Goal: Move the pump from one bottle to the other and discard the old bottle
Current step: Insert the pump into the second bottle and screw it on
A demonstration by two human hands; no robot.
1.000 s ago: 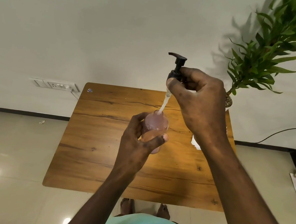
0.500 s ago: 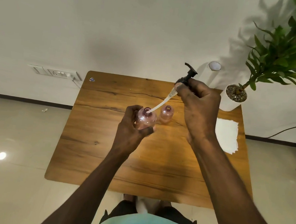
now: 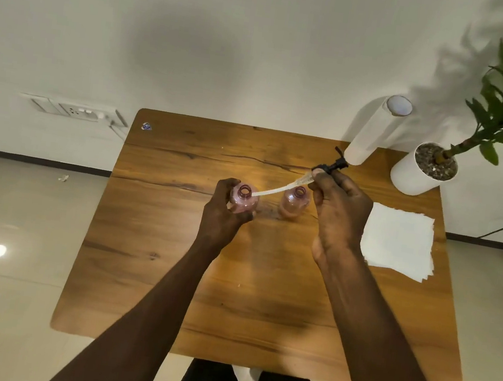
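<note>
The left hand [image 3: 224, 215] is gripping the old bottle [image 3: 243, 201] to steady it; the right hand [image 3: 338, 214] is pinching the pump [image 3: 330, 167], angling its tube toward the second bottle [image 3: 295, 202] beside the old bottle.

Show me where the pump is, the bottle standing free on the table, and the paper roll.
pump [image 3: 330, 167]: head view, on its black collar just above the right hand's fingertips.
free-standing bottle [image 3: 294, 205]: head view, on its pink body below the open neck.
paper roll [image 3: 371, 132]: head view, on its white side.
</note>
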